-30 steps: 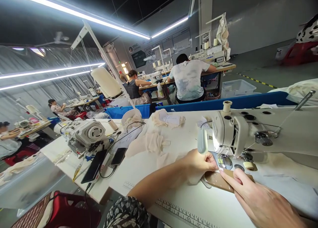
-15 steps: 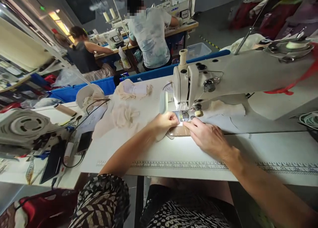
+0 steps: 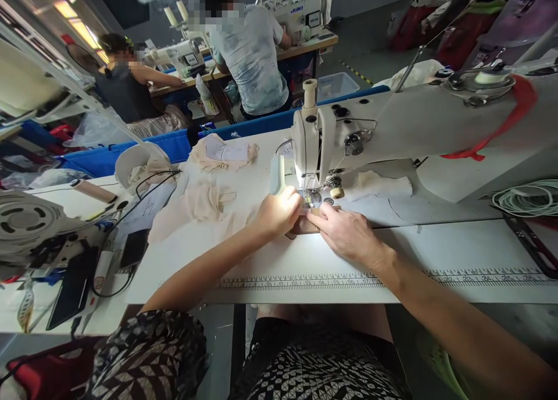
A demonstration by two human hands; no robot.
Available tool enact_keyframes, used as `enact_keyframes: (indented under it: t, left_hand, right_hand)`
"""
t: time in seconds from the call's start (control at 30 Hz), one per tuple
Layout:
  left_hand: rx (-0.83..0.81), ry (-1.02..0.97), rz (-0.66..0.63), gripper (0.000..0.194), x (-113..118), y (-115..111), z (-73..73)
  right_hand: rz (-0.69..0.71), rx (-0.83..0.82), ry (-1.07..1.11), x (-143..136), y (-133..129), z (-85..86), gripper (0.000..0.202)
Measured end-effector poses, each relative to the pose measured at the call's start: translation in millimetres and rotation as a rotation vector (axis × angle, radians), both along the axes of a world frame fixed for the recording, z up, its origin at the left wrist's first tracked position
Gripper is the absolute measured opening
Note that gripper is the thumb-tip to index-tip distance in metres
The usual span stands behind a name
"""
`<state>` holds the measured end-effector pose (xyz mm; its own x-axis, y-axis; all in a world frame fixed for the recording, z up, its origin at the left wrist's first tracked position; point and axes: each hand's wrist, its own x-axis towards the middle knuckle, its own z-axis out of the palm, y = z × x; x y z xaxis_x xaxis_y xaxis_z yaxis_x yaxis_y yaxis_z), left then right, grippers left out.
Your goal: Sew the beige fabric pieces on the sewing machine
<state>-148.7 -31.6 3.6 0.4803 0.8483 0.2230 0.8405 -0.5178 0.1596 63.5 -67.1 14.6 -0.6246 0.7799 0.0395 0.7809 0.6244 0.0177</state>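
At the presser foot (image 3: 312,199) of a white sewing machine (image 3: 344,144), both hands meet over a small pale piece of fabric (image 3: 306,212), mostly hidden by the fingers. My left hand (image 3: 279,214) is closed in a pinch at its left side, just left of the needle area. From the right, my right hand (image 3: 349,232) reaches in with bent fingers, its thumb and index fingertips pressed on the fabric's edge. Below the fingertips shows a shiny brown plate-like surface (image 3: 305,225) in the lamp light.
Crumpled beige fabric pieces (image 3: 192,208) lie to the left. A printed ruler (image 3: 279,282) runs along the table's front edge. A second machine (image 3: 35,225) and a black phone (image 3: 134,247) are at far left. Coiled pale cord (image 3: 529,199) lies right. Two co-workers sit beyond.
The camera view has shifted, so the scene sits further left. My hands remain by the presser foot, with my left fingers bunched more closely and covering more of the brown surface.
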Motion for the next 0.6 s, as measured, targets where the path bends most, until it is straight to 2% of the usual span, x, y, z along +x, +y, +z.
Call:
enact_keyframes:
  t: [0.1,0.17,0.3,0.43,0.6]
  left_hand:
    - [0.119,0.103,-0.208,0.025,-1.4,-20.4,-2.4]
    - [0.137,0.112,-0.274,0.031,-3.9,-30.6,-7.3]
    - [0.167,0.107,-0.281,0.038,-8.0,-38.9,-15.3]
    - [0.161,0.132,-0.292,0.040,-5.7,-37.7,-15.0]
    - [0.171,0.193,-0.220,0.034,4.0,-32.2,-15.3]
  right_hand:
    - [0.001,-0.009,0.017,-0.6,0.1,1.7,0.044]
    - [0.007,-0.005,0.032,-0.7,0.2,2.4,0.045]
    - [0.014,-0.003,0.032,-0.7,0.8,2.4,0.048]
    - [0.007,-0.007,0.058,0.7,1.1,4.8,0.051]
    - [-0.112,-0.029,0.131,10.1,4.1,10.9,0.053]
